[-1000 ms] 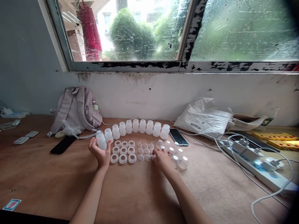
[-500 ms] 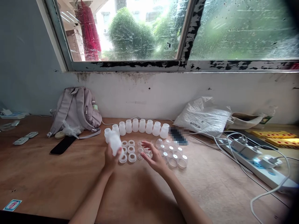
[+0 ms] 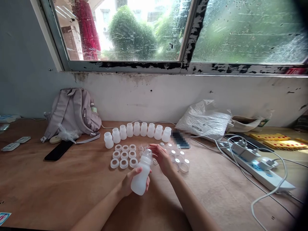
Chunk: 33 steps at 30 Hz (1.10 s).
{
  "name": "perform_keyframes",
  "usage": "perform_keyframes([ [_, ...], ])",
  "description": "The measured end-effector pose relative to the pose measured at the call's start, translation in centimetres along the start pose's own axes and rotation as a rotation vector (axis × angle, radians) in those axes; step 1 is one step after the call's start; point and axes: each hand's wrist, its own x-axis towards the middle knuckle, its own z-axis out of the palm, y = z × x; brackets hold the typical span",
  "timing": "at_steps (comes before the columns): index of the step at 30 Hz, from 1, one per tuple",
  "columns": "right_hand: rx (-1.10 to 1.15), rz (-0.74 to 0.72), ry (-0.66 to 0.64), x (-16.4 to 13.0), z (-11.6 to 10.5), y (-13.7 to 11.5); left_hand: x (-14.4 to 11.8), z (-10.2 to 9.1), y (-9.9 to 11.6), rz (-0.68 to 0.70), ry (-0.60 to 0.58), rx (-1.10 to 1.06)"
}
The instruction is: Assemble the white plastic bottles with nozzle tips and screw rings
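A frosted white baby bottle [image 3: 139,181] with a clear cap [image 3: 147,154] leans to the right above the front of the table. My left hand [image 3: 130,183] is wrapped round its body, fingers behind and thumb in front. Beside the bottle's top is my right hand [image 3: 163,160], its fingers bent against the clear cap; the thumb is partly hidden. White screw rings [image 3: 124,164] lie in rows left of the bottle. Small clear teats [image 3: 141,148] sit behind it, partly covered by my hand. Several clear caps [image 3: 184,165] stand right of my right hand.
Open white bottles [image 3: 136,129] form an arc at the back. A backpack [image 3: 74,112] and black phone [image 3: 59,150] lie left. On the right are a silver bag [image 3: 203,120], a power strip [image 3: 262,171] with loose cables, and yellow pieces [image 3: 284,144].
My left hand has brought the bottle from the left end of the arc to the front middle. My right hand has moved from above the teats to the bottle's clear cap, its fingers closing in.
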Motion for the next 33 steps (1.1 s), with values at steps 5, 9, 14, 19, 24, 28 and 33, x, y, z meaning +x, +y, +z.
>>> perform_keyframes([
  [5, -0.051, 0.148, -0.130, -1.2, 1.5, -0.2, 0.5, 0.3, -0.6, 0.049, 0.120, 0.086],
  [9, -0.135, 0.189, -0.128, -1.7, 2.1, -0.2, 0.5, -0.2, -0.7, -0.036, 0.071, 0.096],
  [14, -0.039, 0.178, -0.132, -1.7, 2.3, -0.2, 0.2, -1.1, -0.3, -0.116, -0.090, -0.023],
  [19, 0.061, 0.181, -0.163, -1.8, 2.6, -0.2, 0.2, -1.5, 0.3, -0.169, -0.230, -0.166],
  [24, 0.070, 0.169, -0.158, -1.9, 2.5, -0.1, 0.3, -1.1, 0.3, -0.150, -0.240, -0.170],
  [28, 0.006, 0.168, -0.105, -1.6, 2.3, 0.0, 0.5, -0.3, 0.0, -0.065, -0.104, -0.018],
  [33, -0.003, 0.121, -0.047, -1.4, 2.2, 0.0, 1.0, 0.2, 0.0, -0.022, 0.049, 0.223],
])
